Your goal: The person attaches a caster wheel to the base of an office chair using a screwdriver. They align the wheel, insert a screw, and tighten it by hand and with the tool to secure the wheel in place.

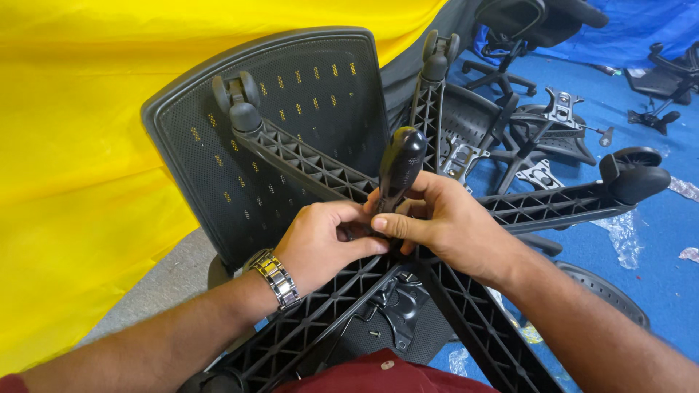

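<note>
Screwdriver (pixel 399 169): black-handled, stood nearly upright over the hub of a chair base (pixel 466 306), near the middle of the view. Its lower handle is gripped by the right hand (pixel 437 222), fingers curled round it and thumb laid across the front. The shaft and tip are hidden behind the two hands.

Left hand (pixel 320 244): closed at the hub, just beside and touching the right hand, fingertips pressed to the foot of the tool. What is pinched beneath them cannot be told. A metal watch (pixel 277 279) is worn on this wrist.

Chair base: black plastic, five-armed, ribbed underside turned up, held close to the body. Three arms run away from the hub, each ended by a castor: one at upper left (pixel 234 93), one at the top (pixel 438 51), one at right (pixel 635 175). Two further arms run down towards the lower edge.

Backrest (pixel 291 109): black mesh in a grey frame, stood behind the base at left.

Metal plate (pixel 399 302): dark, seen below the hub between the lower arms, with a small screw (pixel 374 334) lying beside it.

Yellow sheet (pixel 80 160): spread across the left and top.

Blue floor (pixel 655 247): at right, strewn with further chair parts (pixel 542 124) and scraps of clear wrapping (pixel 622 233).
</note>
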